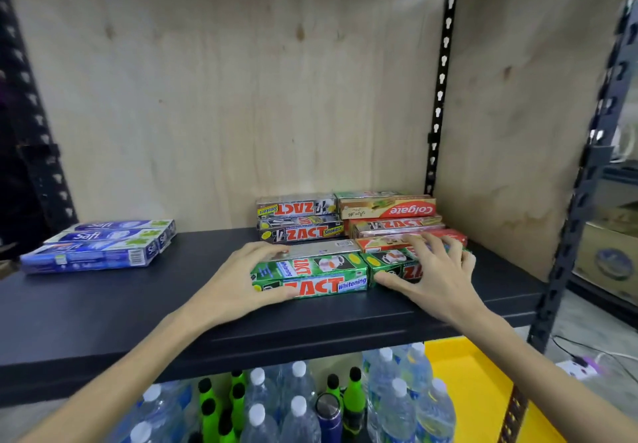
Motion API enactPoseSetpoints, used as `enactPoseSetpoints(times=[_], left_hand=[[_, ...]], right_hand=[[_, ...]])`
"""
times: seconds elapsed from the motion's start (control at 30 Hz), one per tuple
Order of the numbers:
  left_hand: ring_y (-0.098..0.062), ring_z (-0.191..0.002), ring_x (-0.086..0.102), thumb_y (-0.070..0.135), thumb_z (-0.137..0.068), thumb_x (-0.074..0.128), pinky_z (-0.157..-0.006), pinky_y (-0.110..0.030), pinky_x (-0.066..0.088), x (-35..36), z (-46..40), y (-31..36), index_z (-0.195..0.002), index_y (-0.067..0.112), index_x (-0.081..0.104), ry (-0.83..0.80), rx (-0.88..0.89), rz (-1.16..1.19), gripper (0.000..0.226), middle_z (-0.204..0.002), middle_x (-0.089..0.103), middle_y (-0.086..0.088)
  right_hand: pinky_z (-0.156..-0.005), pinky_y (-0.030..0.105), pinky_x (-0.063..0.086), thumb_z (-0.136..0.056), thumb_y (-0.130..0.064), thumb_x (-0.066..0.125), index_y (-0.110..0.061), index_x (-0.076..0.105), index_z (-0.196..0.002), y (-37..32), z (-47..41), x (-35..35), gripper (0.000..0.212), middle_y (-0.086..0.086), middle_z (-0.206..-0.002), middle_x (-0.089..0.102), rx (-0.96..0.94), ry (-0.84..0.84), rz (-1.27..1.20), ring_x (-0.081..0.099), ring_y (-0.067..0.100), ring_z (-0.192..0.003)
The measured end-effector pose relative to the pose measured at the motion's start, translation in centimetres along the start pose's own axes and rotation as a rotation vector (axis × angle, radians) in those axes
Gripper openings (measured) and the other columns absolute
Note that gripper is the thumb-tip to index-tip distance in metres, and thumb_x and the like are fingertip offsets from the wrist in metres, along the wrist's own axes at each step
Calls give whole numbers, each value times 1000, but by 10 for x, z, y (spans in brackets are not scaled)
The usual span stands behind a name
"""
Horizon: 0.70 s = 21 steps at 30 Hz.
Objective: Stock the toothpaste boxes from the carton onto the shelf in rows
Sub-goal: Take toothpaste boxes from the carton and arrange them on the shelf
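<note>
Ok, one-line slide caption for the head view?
Both hands, left and right, square green Zact boxes on the dark shelf.

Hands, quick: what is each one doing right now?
Left hand: grips the left green Zact box.
Right hand: fingers spread, resting on the right green Zact box.
</note>
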<state>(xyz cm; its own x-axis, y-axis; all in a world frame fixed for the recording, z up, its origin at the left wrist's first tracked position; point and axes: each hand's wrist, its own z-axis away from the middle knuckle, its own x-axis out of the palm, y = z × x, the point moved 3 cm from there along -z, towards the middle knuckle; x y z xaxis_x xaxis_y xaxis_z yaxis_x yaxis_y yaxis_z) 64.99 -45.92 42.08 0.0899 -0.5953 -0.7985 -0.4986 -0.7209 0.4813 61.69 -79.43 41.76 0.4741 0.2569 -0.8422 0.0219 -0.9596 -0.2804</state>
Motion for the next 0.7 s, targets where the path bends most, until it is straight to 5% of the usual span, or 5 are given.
enactPoseSetpoints(times=[0.33, 0.53, 0.7], left_hand=[[15, -123, 40, 81, -68, 68, -104, -17, 33, -35, -10, -29, -134, 50, 51, -34, -17, -122, 75, -133, 46, 35], [-14, -141, 38, 97, -56, 49, -114, -40, 31, -48, -29, -36, -141, 44, 48, -84, -65, -336, 101, -146, 47, 15], [-6, -145, 31, 90, -72, 48, -120, -40, 28, -20, -55, 25, -150, 38, 41, -61, 52, -315, 94, -157, 37, 18]], right_hand=[[-109, 52, 14, -63, -104, 15, -49, 32, -150, 2, -23, 11, 104, -12, -160, 32, -134, -27, 152, 15, 22, -145], [-110, 52, 18, -66, -102, 13, -50, 33, -149, 1, -28, 14, 100, -12, -155, 38, -163, -18, 143, 22, 19, -141], [-108, 48, 16, -67, -102, 12, -48, 36, -149, 2, -29, 8, 101, -13, -153, 42, -186, -24, 181, 24, 17, -139]])
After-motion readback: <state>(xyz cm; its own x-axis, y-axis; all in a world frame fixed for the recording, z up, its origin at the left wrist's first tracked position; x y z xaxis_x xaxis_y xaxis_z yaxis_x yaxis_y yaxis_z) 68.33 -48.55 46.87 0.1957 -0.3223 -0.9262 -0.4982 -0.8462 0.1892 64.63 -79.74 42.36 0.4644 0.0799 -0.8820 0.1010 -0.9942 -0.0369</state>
